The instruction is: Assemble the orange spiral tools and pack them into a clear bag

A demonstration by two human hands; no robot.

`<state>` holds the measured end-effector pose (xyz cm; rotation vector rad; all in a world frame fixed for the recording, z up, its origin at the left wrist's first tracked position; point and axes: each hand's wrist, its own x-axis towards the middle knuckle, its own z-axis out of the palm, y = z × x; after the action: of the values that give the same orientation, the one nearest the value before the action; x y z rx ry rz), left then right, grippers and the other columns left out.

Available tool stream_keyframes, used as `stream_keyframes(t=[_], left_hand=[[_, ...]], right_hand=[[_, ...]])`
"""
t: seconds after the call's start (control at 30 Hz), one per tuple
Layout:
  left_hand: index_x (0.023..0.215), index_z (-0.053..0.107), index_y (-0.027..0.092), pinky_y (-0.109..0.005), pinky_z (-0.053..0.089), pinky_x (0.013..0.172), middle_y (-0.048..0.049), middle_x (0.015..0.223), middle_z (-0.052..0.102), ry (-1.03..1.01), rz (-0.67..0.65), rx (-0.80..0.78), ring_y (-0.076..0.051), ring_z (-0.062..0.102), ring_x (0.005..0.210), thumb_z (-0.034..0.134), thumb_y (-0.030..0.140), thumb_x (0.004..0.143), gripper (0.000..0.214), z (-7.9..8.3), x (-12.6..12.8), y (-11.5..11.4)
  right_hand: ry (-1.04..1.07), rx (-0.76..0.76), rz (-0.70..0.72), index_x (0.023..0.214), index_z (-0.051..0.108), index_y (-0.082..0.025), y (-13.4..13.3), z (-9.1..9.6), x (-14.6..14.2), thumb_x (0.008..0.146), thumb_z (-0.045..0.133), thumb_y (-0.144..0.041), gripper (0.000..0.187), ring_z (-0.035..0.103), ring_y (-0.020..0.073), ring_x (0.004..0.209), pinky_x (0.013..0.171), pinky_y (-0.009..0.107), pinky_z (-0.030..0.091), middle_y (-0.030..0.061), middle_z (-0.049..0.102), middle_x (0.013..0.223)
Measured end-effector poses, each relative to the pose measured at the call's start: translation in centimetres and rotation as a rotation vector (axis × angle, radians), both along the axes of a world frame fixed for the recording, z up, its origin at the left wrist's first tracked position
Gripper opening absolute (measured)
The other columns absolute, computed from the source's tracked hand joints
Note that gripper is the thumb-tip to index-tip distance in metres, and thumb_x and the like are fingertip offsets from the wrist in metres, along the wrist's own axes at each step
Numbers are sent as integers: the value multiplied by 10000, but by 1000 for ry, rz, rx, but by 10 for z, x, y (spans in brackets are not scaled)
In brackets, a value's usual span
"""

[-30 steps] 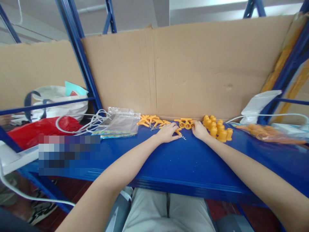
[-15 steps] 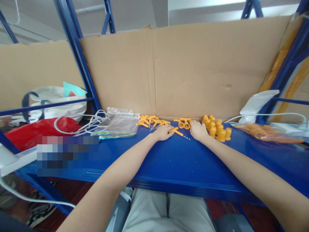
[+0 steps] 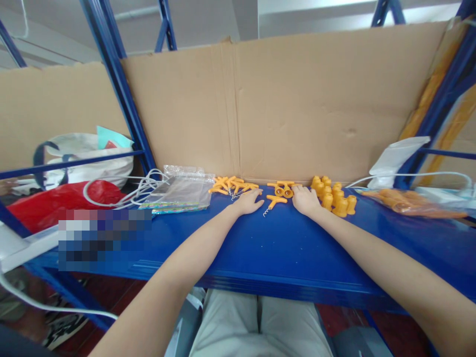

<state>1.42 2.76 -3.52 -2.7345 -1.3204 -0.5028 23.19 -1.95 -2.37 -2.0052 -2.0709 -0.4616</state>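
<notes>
On the blue shelf top, a yellow T-handled corkscrew (image 3: 275,200) lies between my hands, its metal spiral pointing toward me and to the left. My left hand (image 3: 248,202) is open just left of it, thumb apart from the fingers, not touching it. Behind that hand is a pile of yellow T-handled corkscrews (image 3: 231,185). My right hand (image 3: 305,200) rests with its fingers lying forward, beside two capped corkscrews (image 3: 283,191) whose round sleeve ends face me. Its fingertips are close to a yellow handle; contact is unclear. Several yellow sleeves (image 3: 339,204) stand upright to its right.
Clear plastic bags (image 3: 188,191) and white cables (image 3: 147,186) lie to the left, near a red bag (image 3: 70,201). A bag of orange parts (image 3: 405,202) is at the right. A cardboard panel (image 3: 290,109) closes off the back.
The single corkscrew has left my left fingers and turned, its spiral now pointing left toward me instead of right. My left hand has opened and drawn slightly left. The right hand has barely moved.
</notes>
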Motion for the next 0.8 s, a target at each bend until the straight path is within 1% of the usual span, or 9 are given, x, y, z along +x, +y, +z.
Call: stream_keyframes(t=[0.07,0.13,0.2,0.3,0.4,0.53,0.6,0.67,0.8], left_hand=[[1370,427,132,-375,367,1077,-140,1412,485,6,-70,39,-223,461,1299,455,233,887,495,1,2,-5],[1389,420,199,-395,375,1068,-110,1444,454,37,-156,62,-216,449,1310,421,169,883,507,3,6,-11],[1362,460,259,-397,384,1057,-80,1455,445,72,-236,69,-203,477,1289,389,143,893,488,5,11,-17],[1248,562,248,-380,375,1065,-76,1434,472,94,-323,84,-192,489,1277,393,164,911,387,8,19,-25],[1083,614,194,-387,392,1048,-108,1404,495,86,-345,91,-211,485,1276,422,181,905,262,9,23,-30],[1006,547,184,-357,469,938,-105,1199,617,62,-313,31,-206,580,1124,429,240,915,159,9,23,-33],[1013,518,183,-343,491,880,-92,1113,640,83,-271,-12,-203,614,1030,419,282,925,165,10,22,-34],[1017,506,181,-339,498,850,-93,1098,640,118,-241,-32,-207,621,998,404,308,932,184,12,22,-34],[1029,499,177,-333,491,844,-98,1100,637,154,-227,-35,-215,613,1020,378,318,942,205,13,23,-35]], right_hand=[[-2,3,0,1231,532,-100,0,0,0,892,293,-124,416,511,277,1170,954,433,355,185,577,1278],[-3,2,-1,1227,533,-102,0,0,0,890,296,-128,413,512,279,1166,944,435,361,184,574,1282],[-1,-4,-1,1223,533,-101,0,1,-1,896,286,-132,412,513,281,1166,937,434,366,184,571,1285],[-1,-9,-2,1232,527,-100,-1,1,-1,904,280,-135,413,511,283,1175,936,432,366,185,564,1294],[-8,-3,-3,1248,521,-105,0,0,-1,905,286,-139,417,510,288,1175,931,435,367,191,564,1291],[-88,33,27,1243,525,-106,-2,5,-1,891,307,-134,415,521,293,1148,948,462,349,194,572,1275],[-138,41,31,1204,554,-109,-5,15,-1,878,340,-138,391,537,292,1136,958,466,342,193,599,1232],[-142,24,-4,1144,594,-108,-8,31,1,865,383,-153,353,565,297,1116,944,461,362,197,636,1159],[1,-71,-101,993,664,-128,-13,69,15,830,496,-223,252,646,329,978,799,461,463,213,687,1002]])
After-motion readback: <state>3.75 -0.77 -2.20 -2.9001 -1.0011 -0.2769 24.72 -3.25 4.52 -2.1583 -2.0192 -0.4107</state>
